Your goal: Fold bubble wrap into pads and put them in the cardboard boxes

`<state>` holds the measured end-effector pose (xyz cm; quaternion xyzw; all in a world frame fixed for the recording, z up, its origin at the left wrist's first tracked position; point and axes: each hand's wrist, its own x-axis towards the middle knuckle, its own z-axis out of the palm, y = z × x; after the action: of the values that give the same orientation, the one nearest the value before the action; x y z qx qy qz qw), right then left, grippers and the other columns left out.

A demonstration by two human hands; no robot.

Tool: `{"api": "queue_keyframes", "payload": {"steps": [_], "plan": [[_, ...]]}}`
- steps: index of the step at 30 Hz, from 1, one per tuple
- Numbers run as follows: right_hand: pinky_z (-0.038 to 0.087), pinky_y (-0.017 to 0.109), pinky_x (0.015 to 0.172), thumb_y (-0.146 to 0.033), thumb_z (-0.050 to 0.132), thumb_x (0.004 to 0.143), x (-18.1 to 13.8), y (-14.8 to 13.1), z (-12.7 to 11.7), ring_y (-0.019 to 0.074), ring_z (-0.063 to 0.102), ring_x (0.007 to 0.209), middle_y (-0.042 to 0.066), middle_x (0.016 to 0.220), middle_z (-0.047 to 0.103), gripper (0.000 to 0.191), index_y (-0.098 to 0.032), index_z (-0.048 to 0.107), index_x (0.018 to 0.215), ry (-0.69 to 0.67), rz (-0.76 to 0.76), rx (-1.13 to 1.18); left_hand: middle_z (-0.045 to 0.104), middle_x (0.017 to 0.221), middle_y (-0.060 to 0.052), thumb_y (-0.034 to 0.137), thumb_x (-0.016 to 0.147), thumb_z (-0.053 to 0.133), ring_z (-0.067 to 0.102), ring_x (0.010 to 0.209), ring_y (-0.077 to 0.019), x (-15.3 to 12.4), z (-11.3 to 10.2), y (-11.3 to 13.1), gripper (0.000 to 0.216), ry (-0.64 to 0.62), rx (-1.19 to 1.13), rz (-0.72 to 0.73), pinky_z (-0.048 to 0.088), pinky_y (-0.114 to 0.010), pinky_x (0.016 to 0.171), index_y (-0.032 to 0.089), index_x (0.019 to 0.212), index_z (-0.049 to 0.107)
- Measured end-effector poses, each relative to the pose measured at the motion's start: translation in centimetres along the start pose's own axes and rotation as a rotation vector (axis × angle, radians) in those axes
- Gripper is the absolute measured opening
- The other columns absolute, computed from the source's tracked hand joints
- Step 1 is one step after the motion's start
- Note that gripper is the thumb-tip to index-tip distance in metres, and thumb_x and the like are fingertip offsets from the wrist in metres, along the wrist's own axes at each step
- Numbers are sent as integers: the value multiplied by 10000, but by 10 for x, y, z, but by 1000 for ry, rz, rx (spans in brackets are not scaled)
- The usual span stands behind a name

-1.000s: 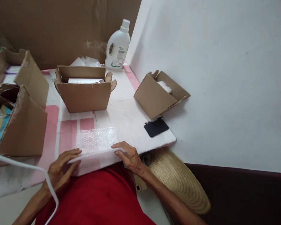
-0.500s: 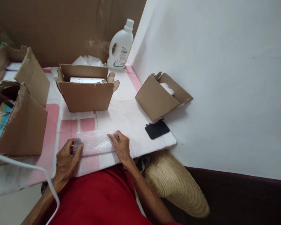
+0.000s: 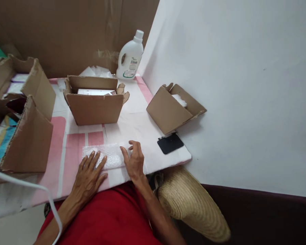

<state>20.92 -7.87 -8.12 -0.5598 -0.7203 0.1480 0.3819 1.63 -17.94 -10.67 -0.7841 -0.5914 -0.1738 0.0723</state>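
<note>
- Bubble wrap (image 3: 105, 157) is now lying as a folded bundle near the desk (image 3: 142, 129) front edge; a second ago it was spread flat.
- Left hand (image 3: 89, 173) is pressing flat on it, fingers apart.
- Right hand (image 3: 134, 160) is releasing, fingers loose, touching its right end.
- Fold looks complete.

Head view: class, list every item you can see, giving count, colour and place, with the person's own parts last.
Bubble wrap: 1, clear, near table edge, under both hands.
Boxes: 4, brown; open box mid-table, tilted box by the wall, two at left.
Bottle: 1, white, back corner.
Black card: 1, before the tilted box.
Straw hat: 1, tan, below the table edge.
Table cover: 1, pink and white.
Left hand: flat on the wrap.
Right hand: at the wrap's right end.
</note>
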Motion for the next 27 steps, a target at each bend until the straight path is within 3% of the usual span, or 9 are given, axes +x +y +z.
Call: {"api": "queue_keyframes", "payload": {"steps": [2, 4, 6, 11, 14, 17, 21, 24, 27], "plan": [[495, 415, 954, -382, 505, 1031, -12, -6, -4, 277, 618, 1116, 193, 1232, 659, 378, -115, 590, 1285, 16, -229, -87, 481, 1549, -167, 383, 952, 562, 425, 1440, -362, -3, 4, 0, 575, -14, 0, -7, 314, -514, 1159, 206, 1491, 473], [443, 454, 1066, -370, 507, 1029, -24, -7, -3, 305, 541, 1296, 209, 1363, 617, 462, -95, 533, 1399, -134, -443, -132, 473, 1555, -167, 383, 949, 562, 420, 1444, -365, -5, 5, -1, 579, -17, -4, -5, 310, -518, 1161, 207, 1494, 472], [405, 466, 1122, -401, 511, 1028, -34, -2, -1, 309, 481, 1383, 202, 1437, 580, 552, -79, 466, 1473, -299, -536, -158, 478, 1550, -170, 382, 948, 562, 431, 1435, -366, -5, 5, -3, 578, -8, -2, 1, 317, -514, 1154, 206, 1491, 474], [372, 470, 1166, -416, 540, 1021, -36, 20, 0, 308, 410, 1457, 160, 1532, 504, 594, -117, 426, 1521, -437, -513, -191, 553, 1474, -190, 326, 941, 576, 508, 1364, -350, -2, 1, -9, 541, 29, -9, 44, 376, -482, 1103, 154, 1448, 494], [406, 479, 1136, -413, 567, 1007, -28, 24, -2, 325, 440, 1434, 175, 1518, 515, 568, -108, 480, 1479, -446, -541, -170, 637, 1348, -207, 256, 930, 592, 584, 1266, -324, -1, -8, -18, 404, 91, -27, 70, 426, -451, 1053, 107, 1305, 568], [426, 490, 1113, -425, 592, 992, -19, 28, 0, 331, 455, 1419, 198, 1491, 537, 573, -102, 500, 1457, -451, -574, -156, 675, 1270, -179, 207, 916, 602, 612, 1209, -310, -3, -20, -32, 220, 107, -26, 95, 442, -448, 1029, 148, 1128, 620], [420, 475, 1110, -419, 621, 976, -6, 33, 1, 318, 468, 1408, 195, 1467, 559, 541, -123, 529, 1420, -462, -640, -172, 709, 1179, -149, 138, 917, 547, 635, 1145, -288, -4, -29, -47, 212, 104, -8, 197, 450, -435, 994, 154, 1114, 626], [413, 487, 1091, -415, 625, 971, 0, 26, -2, 331, 482, 1381, 201, 1447, 571, 504, -118, 554, 1372, -423, -695, -227, 729, 1096, -132, 79, 907, 510, 642, 1079, -279, 0, -30, -44, 266, 131, 25, 261, 451, -430, 952, 133, 1143, 620], [448, 480, 980, -360, 583, 990, -8, 8, -7, 326, 545, 1258, 195, 1389, 607, 427, -122, 564, 1344, -370, -765, -259, 728, 971, -92, 94, 899, 541, 635, 985, -271, 9, -33, -24, 194, 116, 28, 211, 445, -424, 893, 154, 1060, 631]]}}
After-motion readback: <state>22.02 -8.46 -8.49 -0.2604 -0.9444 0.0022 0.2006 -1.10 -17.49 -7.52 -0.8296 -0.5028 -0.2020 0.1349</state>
